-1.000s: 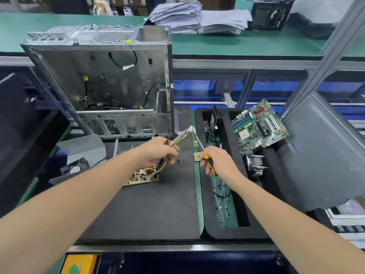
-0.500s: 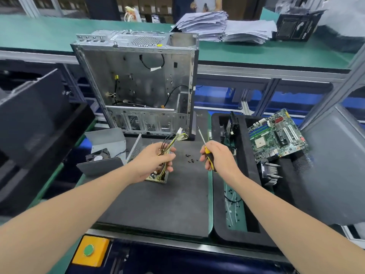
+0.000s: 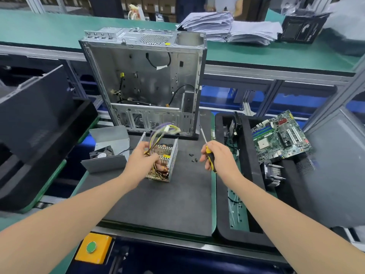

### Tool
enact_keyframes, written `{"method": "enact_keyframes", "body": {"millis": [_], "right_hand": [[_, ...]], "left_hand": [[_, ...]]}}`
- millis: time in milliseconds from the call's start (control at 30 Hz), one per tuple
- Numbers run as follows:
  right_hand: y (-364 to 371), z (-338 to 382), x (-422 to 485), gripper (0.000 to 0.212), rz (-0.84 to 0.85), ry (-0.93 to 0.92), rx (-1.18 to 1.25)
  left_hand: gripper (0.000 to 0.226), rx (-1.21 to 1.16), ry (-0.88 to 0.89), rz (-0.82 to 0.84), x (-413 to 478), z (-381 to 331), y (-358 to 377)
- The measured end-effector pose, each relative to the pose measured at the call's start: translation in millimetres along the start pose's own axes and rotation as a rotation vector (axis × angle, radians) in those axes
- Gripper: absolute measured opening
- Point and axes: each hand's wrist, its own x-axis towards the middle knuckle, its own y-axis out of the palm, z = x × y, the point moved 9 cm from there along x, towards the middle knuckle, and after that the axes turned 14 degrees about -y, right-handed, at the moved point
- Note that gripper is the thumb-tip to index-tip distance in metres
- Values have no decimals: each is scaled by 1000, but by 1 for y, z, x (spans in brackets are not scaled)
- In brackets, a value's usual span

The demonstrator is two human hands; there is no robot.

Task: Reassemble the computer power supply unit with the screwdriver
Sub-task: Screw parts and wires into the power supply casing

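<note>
Right now your right hand [image 3: 219, 158] is clenched round the yellow-and-black handle of the screwdriver [image 3: 207, 151]. Its shaft slants up and slightly left, tip aimed away from you toward the lower right corner of the computer case [image 3: 146, 82]. Your left hand [image 3: 141, 162] grasps the blurred wire bundle [image 3: 161, 133] rising from the open power supply unit [image 3: 170, 161]. That unit lies on the dark mat [image 3: 158, 204] before the case, long axis running away from you. Loose screws [image 3: 193, 158] lie between unit and screwdriver. A grey cover [image 3: 106, 163] sits left, and a motherboard [image 3: 280, 135] leans in the foam tray [image 3: 247, 151] to the right.
</note>
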Motion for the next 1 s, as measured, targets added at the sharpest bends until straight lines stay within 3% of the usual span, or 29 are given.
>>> {"method": "enact_keyframes", "body": {"millis": [133, 267, 333, 400, 500, 600, 667, 800, 900, 1000], "right_hand": [[1, 1, -1, 28, -7, 5, -13], [1, -1, -3, 32, -18, 15, -40], [0, -2, -5, 32, -31, 29, -44], [-1, -2, -7, 31, -41, 37, -48], [-1, -1, -10, 32, -51, 39, -62], [-1, -1, -12, 31, -52, 48, -92], [2, -2, -12, 31, -51, 60, -107], [13, -3, -9, 29, -32, 60, -134], [20, -2, -7, 29, -31, 64, -135], [25, -4, -7, 28, -23, 85, -137]], "left_hand": [[33, 336, 14, -238, 25, -12, -27], [30, 566, 118, -279, 52, -37, -28], [18, 451, 105, -219, 64, -40, -24], [14, 192, -61, -119, 81, -24, -20], [33, -294, -378, 12, 93, 2, -11], [29, -480, -450, 90, 97, 3, -2], [45, -393, -382, 144, 97, -4, 6], [66, 116, -17, 122, 85, -29, 11], [65, 303, 299, 388, 66, -42, 32], [85, 751, 564, 612, 50, -32, 48]]}}
